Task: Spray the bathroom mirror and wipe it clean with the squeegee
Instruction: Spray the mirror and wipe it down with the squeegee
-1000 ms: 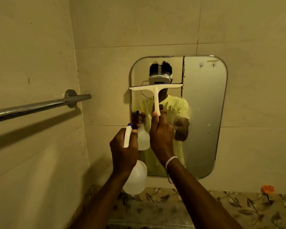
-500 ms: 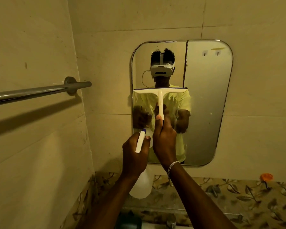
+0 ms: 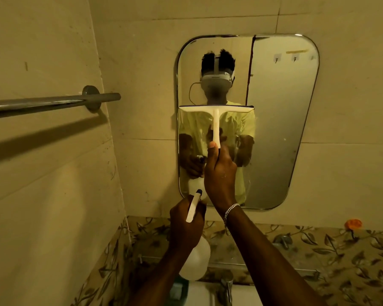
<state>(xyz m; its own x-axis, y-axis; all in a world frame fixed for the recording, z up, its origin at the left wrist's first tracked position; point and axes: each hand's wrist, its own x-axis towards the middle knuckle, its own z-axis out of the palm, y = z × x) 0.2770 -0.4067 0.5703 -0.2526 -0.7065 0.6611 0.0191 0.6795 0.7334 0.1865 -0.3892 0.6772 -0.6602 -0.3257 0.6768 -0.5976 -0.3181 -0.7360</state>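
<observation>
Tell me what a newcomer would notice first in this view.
Probably the white squeegee, its blade level across the left half of the wall mirror, held by its handle in the right hand. Just below, the left hand grips a white spray bottle. A metal towel bar juts from the left wall.

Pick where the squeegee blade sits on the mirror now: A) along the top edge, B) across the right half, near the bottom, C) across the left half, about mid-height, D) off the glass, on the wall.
C: the squeegee blade lies level across the left half of the mirror, about mid-height, its handle held by the right hand.
</observation>
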